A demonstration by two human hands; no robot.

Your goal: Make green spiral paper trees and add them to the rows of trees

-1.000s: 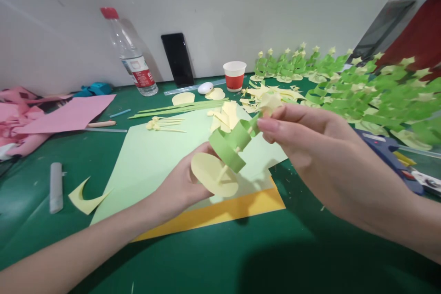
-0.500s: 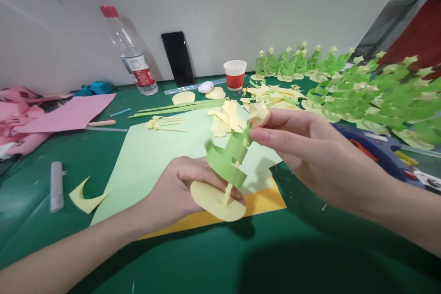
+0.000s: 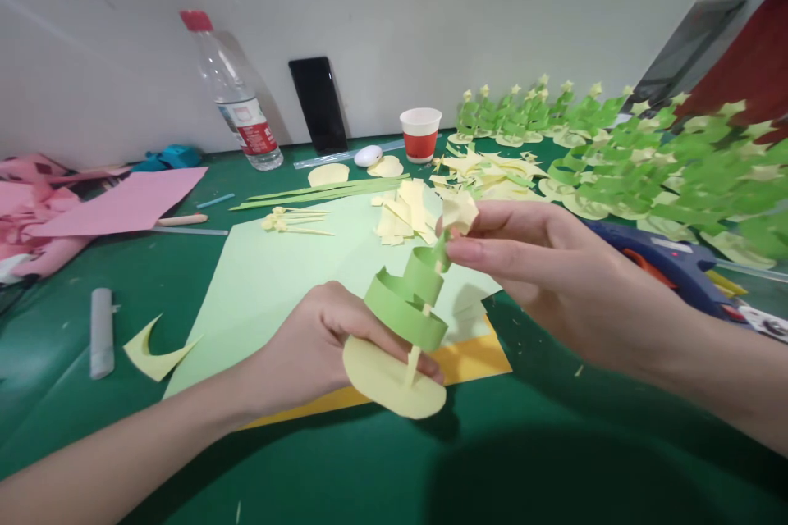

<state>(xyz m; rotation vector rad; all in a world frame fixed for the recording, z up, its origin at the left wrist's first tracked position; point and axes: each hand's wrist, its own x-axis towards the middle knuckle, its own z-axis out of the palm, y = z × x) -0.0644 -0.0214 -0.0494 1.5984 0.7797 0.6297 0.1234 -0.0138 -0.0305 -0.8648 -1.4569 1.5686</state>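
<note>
Paper (image 3: 123, 201), pink and flat, lies far to your left, with a whitish tube (image 3: 102, 334) and a curvy yellow scrap (image 3: 153, 353) nearer to you. Next, a bottle (image 3: 246, 127) with a red cap stands by the wall (image 3: 369, 33). A big pale green sheet (image 3: 258, 287) lies on the table, and behind it a black phone (image 3: 318, 105) leans on the wall. Your left hand (image 3: 326, 332) curls behind the paper tree (image 3: 403, 308), by its round yellow foot (image 3: 387, 385). The foot hides part of that hand, so how hard it squeezes is hard to tell. Your tree is up in the air in the middle, tipped to the right. Your right hand (image 3: 535, 262) pinches its star (image 3: 459, 212) between thumb and finger. Past that are a blue glue gun (image 3: 689, 262) and lots of little green trees (image 3: 671, 172).
</note>
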